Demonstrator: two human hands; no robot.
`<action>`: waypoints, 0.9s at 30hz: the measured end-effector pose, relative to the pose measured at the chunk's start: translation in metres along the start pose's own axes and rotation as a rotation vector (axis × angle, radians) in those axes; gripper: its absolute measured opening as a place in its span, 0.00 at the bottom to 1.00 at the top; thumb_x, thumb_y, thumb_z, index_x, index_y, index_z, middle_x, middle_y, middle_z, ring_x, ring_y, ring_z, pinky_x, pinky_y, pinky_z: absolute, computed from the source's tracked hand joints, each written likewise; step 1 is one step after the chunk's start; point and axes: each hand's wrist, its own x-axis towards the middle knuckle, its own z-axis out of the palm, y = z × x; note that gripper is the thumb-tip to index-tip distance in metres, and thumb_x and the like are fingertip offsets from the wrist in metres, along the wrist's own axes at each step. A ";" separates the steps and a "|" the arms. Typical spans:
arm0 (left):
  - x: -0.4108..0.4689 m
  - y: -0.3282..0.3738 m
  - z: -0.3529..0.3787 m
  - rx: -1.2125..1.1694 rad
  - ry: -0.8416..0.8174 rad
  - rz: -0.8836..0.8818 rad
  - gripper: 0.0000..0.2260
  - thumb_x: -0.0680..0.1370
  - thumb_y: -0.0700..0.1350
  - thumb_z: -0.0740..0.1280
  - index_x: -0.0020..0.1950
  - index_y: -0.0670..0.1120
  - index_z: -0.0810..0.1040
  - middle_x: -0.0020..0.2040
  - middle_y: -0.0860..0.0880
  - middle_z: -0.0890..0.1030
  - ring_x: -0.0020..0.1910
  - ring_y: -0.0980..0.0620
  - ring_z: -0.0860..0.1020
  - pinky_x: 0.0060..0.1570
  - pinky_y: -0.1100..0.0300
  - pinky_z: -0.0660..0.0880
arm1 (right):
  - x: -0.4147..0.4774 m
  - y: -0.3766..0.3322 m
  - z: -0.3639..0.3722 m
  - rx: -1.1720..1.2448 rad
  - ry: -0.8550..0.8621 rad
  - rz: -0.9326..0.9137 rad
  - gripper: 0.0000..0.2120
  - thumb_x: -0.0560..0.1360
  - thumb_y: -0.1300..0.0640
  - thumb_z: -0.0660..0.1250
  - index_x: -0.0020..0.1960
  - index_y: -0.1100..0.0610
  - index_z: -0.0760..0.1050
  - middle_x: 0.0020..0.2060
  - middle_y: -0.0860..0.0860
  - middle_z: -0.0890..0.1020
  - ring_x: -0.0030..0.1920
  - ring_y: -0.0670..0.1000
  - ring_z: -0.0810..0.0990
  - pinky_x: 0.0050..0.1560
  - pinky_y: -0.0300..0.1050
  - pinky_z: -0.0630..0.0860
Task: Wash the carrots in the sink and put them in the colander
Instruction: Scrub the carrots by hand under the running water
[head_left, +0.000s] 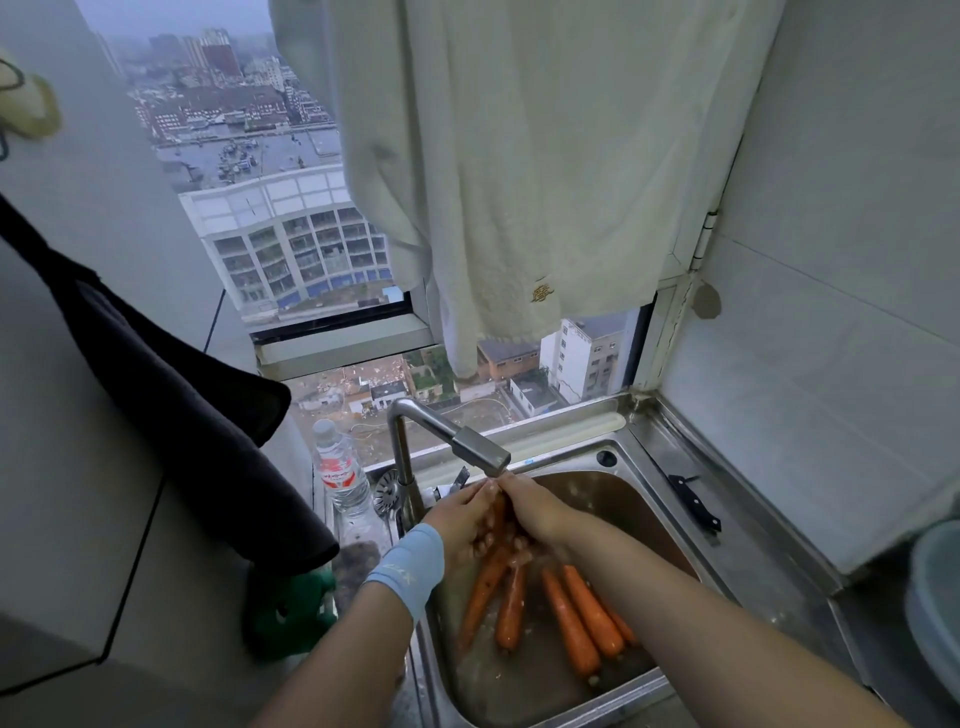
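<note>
Forearms (675, 597) reach in, left hand (462, 514) and right hand (530, 504) both clutching wet carrots (511, 603) under faucet (480, 452), slick skins may slip and drop into sink (644, 452)

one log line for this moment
phase: washing | left hand: grips held carrots under faucet | right hand: grips held carrots | sink: loose carrots lying in it | colander: not made out
</note>
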 end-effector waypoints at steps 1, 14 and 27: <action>-0.002 0.001 -0.002 0.089 0.014 0.023 0.20 0.77 0.61 0.69 0.66 0.56 0.80 0.58 0.40 0.83 0.62 0.35 0.78 0.68 0.43 0.72 | -0.002 -0.003 -0.001 -0.033 0.002 0.000 0.24 0.81 0.35 0.52 0.58 0.50 0.79 0.47 0.59 0.84 0.35 0.55 0.81 0.40 0.55 0.84; -0.012 0.003 -0.002 -0.048 0.149 0.101 0.12 0.79 0.52 0.70 0.60 0.52 0.76 0.58 0.43 0.81 0.56 0.42 0.82 0.50 0.48 0.84 | -0.005 -0.006 0.003 -0.033 0.014 -0.055 0.19 0.83 0.43 0.58 0.50 0.55 0.82 0.35 0.50 0.80 0.27 0.46 0.76 0.32 0.43 0.76; -0.018 0.001 -0.001 -0.232 0.146 0.024 0.08 0.78 0.40 0.71 0.57 0.46 0.80 0.61 0.39 0.79 0.58 0.40 0.80 0.49 0.50 0.83 | 0.016 0.015 0.026 0.154 0.134 0.178 0.31 0.79 0.38 0.62 0.77 0.51 0.62 0.58 0.59 0.80 0.46 0.58 0.82 0.44 0.57 0.83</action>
